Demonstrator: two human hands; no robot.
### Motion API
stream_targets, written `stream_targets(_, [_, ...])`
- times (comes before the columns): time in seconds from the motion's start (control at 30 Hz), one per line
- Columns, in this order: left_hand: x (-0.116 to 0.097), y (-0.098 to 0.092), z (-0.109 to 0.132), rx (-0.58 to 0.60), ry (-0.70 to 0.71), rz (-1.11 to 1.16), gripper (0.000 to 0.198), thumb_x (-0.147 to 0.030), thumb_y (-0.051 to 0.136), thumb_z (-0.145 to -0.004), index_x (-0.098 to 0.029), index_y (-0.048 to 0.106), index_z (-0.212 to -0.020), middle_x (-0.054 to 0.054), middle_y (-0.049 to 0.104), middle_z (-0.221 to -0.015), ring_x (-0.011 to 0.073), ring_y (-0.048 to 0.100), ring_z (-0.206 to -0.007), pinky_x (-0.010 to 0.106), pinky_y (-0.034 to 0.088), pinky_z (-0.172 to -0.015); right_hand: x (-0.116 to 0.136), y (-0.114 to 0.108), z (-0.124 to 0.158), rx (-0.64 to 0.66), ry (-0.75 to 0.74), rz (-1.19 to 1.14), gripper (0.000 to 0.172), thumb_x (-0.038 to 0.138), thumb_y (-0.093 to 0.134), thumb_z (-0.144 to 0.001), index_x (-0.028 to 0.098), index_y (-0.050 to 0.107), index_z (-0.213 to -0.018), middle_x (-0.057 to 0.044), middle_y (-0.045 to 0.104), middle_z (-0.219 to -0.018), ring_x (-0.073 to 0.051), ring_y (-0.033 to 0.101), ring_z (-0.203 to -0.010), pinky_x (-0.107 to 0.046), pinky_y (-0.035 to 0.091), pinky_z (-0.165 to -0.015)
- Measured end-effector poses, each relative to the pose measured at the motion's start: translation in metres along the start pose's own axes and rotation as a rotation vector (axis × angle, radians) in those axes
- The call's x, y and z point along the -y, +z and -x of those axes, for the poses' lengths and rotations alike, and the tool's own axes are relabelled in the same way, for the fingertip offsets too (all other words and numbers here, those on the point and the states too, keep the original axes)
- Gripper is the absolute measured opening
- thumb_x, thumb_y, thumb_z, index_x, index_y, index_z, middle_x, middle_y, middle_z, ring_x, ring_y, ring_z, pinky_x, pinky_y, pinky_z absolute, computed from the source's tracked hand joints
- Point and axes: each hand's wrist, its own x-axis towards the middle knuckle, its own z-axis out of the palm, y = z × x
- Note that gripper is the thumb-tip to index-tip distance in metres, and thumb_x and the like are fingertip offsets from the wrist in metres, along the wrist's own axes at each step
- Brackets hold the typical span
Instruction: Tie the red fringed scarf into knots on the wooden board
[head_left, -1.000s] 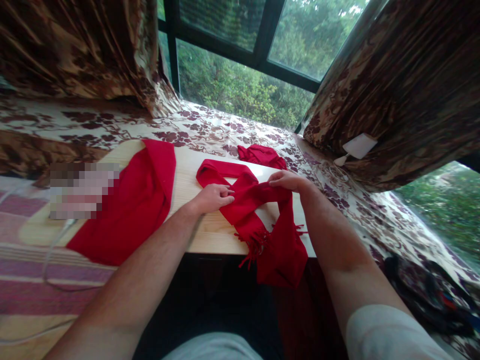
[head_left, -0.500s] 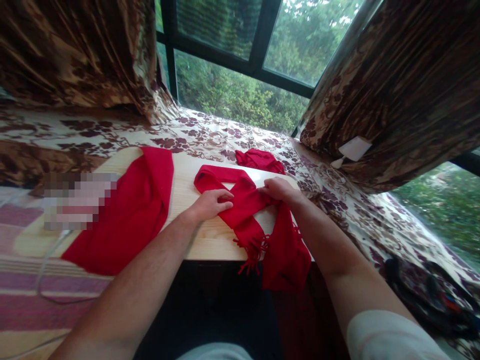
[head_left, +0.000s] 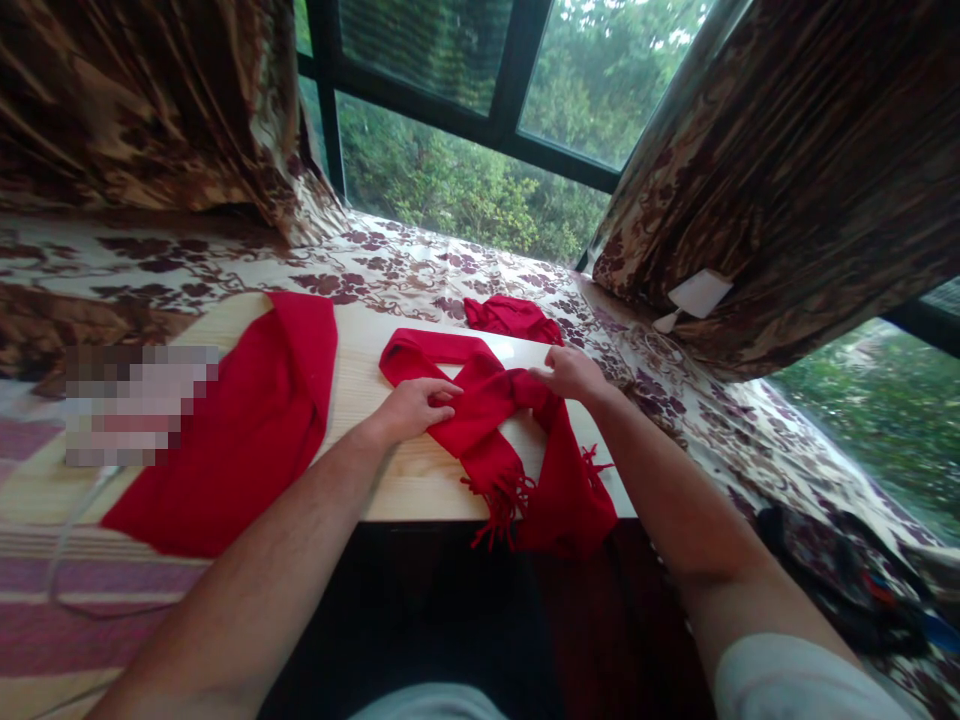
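A red fringed scarf (head_left: 480, 405) lies in a crossed loop on a pale wooden board (head_left: 412, 480). My left hand (head_left: 412, 407) rests on the scarf's left side, with its fingers stretched and the thumb apart. At the upper right of the loop, my right hand (head_left: 574, 375) is closed, its thumb and fingertips pinching a fold of the scarf. One end, with tassels (head_left: 495, 500), points towards me over the board's front edge. The other strand drapes down at the right, below my right hand.
A folded red cloth (head_left: 262, 440) covers the board's left part. Beyond the far edge lies another red cloth bundle (head_left: 514, 318). A small white lamp (head_left: 700, 292) stands by the curtain. Dark straps or a bag (head_left: 832, 580) lie at the right. A white cable (head_left: 56, 560) runs at the left.
My right hand has moved slightly right, and the draped right strand has come up, with its fringe showing more on the board. My left hand stays in nearly the same place on the scarf.
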Motion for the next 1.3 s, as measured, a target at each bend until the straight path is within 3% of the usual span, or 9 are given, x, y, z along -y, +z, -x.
stream_targets(0.23, [0.003,-0.001,-0.003,0.002,0.121,-0.093,0.029,-0.031,0.069,-0.075,-0.025,0.081,-0.102,0.006,0.074,-0.113,0.0241,0.066,-0.109,0.038,0.049,-0.102,-0.004,-0.016,0.101,0.432,0.136,0.16,0.073,0.081,0.055,-0.077,0.014,0.077,-0.09,-0.024,0.073,-0.094,-0.035,0.071,-0.091,-0.037,0.049,-0.073])
stream_targets(0.4, [0.002,-0.001,-0.003,-0.015,0.131,-0.107,0.027,-0.033,0.069,-0.075,-0.025,0.082,-0.098,0.006,0.074,-0.113,0.0251,0.067,-0.109,0.037,0.049,-0.102,-0.013,0.001,0.129,0.565,-0.082,-0.094,0.033,0.046,0.063,-0.082,0.015,0.073,-0.076,-0.013,0.073,-0.078,-0.024,0.068,-0.074,-0.028,0.045,-0.062])
stream_targets(0.47, [0.001,-0.001,-0.002,-0.016,0.132,-0.105,0.026,-0.033,0.07,-0.075,-0.025,0.082,-0.096,0.006,0.074,-0.113,0.0251,0.067,-0.109,0.037,0.049,-0.102,-0.022,0.007,0.125,0.545,-0.056,-0.405,0.016,0.028,0.06,-0.078,0.017,0.071,-0.082,-0.007,0.074,-0.079,-0.019,0.067,-0.072,-0.025,0.046,-0.061])
stream_targets(0.63, [0.002,-0.001,-0.003,-0.019,0.109,-0.089,0.027,-0.033,0.071,-0.073,-0.024,0.082,-0.096,0.007,0.074,-0.114,0.025,0.067,-0.108,0.038,0.049,-0.103,-0.047,0.007,0.093,0.262,0.267,-1.37,0.048,0.01,0.055,-0.059,0.02,0.066,-0.105,0.0,0.075,-0.083,-0.019,0.069,-0.07,-0.028,0.056,-0.064])
stream_targets(0.8, [0.002,-0.003,-0.004,0.001,0.095,-0.109,0.029,-0.033,0.07,-0.073,-0.025,0.082,-0.097,0.007,0.074,-0.116,0.0257,0.067,-0.11,0.04,0.047,-0.106,-0.072,-0.007,0.043,-0.01,0.458,-1.68,0.022,0.011,0.058,-0.067,0.018,0.063,-0.088,-0.001,0.066,-0.062,-0.015,0.06,-0.052,-0.027,0.055,-0.054])
stream_targets(0.93, [0.001,-0.003,-0.003,0.001,0.098,-0.111,0.029,-0.033,0.068,-0.075,-0.024,0.081,-0.099,0.007,0.074,-0.117,0.0256,0.066,-0.112,0.04,0.046,-0.107,-0.08,-0.004,0.012,0.048,0.386,-1.4,0.017,0.025,0.064,-0.081,0.017,0.067,-0.096,-0.003,0.07,-0.072,-0.016,0.063,-0.059,-0.027,0.055,-0.059])
stream_targets(1.07, [0.001,-0.003,-0.002,0.001,0.103,-0.106,0.029,-0.033,0.067,-0.076,-0.024,0.081,-0.1,0.007,0.073,-0.117,0.0249,0.066,-0.112,0.039,0.046,-0.106,-0.075,0.009,-0.005,0.222,0.3,-0.454,0.025,0.039,0.071,-0.082,0.015,0.073,-0.089,-0.01,0.073,-0.084,-0.023,0.069,-0.081,-0.031,0.054,-0.074])
stream_targets(1.17, [0.001,-0.003,-0.001,-0.003,0.1,-0.101,0.029,-0.033,0.067,-0.076,-0.024,0.081,-0.1,0.008,0.073,-0.118,0.0247,0.066,-0.112,0.039,0.046,-0.107,-0.064,0.015,-0.009,0.142,0.205,0.006,0.032,0.042,0.07,-0.083,0.018,0.074,-0.104,-0.014,0.073,-0.108,-0.029,0.067,-0.103,-0.035,0.051,-0.086])
stream_targets(1.3, [-0.001,-0.004,-0.001,0.008,0.104,-0.113,0.031,-0.035,0.068,-0.076,-0.024,0.08,-0.103,0.008,0.073,-0.118,0.0247,0.066,-0.112,0.039,0.047,-0.106,-0.034,0.017,0.001,-0.011,0.153,0.099,0.038,0.031,0.065,-0.084,0.018,0.069,-0.119,-0.018,0.067,-0.122,-0.032,0.062,-0.113,-0.041,0.047,-0.096])
